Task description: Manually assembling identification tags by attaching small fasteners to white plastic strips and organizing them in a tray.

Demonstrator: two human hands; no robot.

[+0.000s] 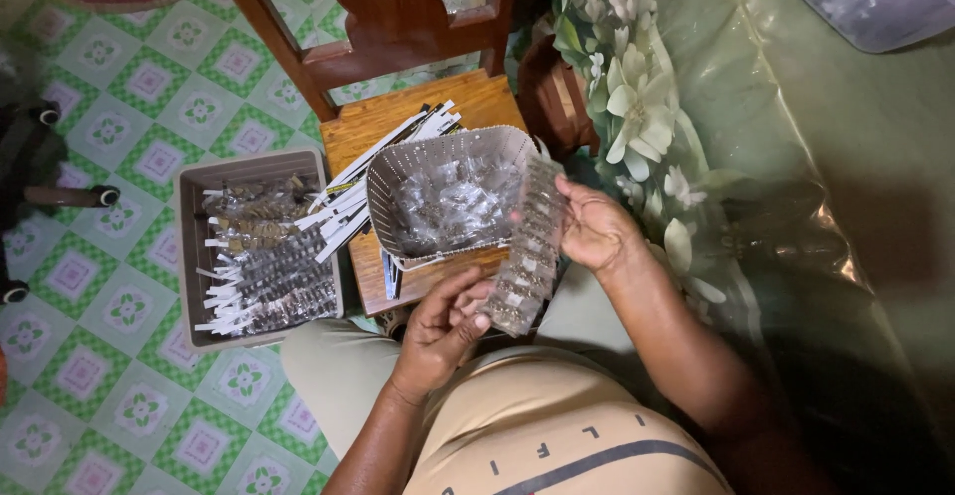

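The person sits with a wooden chair (418,117) drawn up in front of the knees, its seat serving as a small work surface. Between both hands runs a long clear plastic strip (527,246) of small sealed pockets, each with a dark little item inside; what the items are is too small to tell. The right hand (597,226) pinches the strip near its upper end, fingers curled round the edge, while the left hand (443,331) pinches the lower end between thumb and fingers. Held taut at both ends and tilted, the strip hangs just over the lap, so its whole length faces the person's eyes.

Just behind the strip, on the chair seat, stands a pale perforated basket (398,182) holding a loose heap of similar clear packets, close enough to reach without leaning. Under and beside the basket lie flat white and dark card strips (348,192), fanned out over the seat's edge. To the left on the green patterned floor (119,356) sits a grey tray (189,256) filled with rows of filled packets with white card tops, laid side by side, apparently kept apart from the loose ones in the basket. To the right, a green flowered cloth (647,107) under clear plastic covers a piece of furniture
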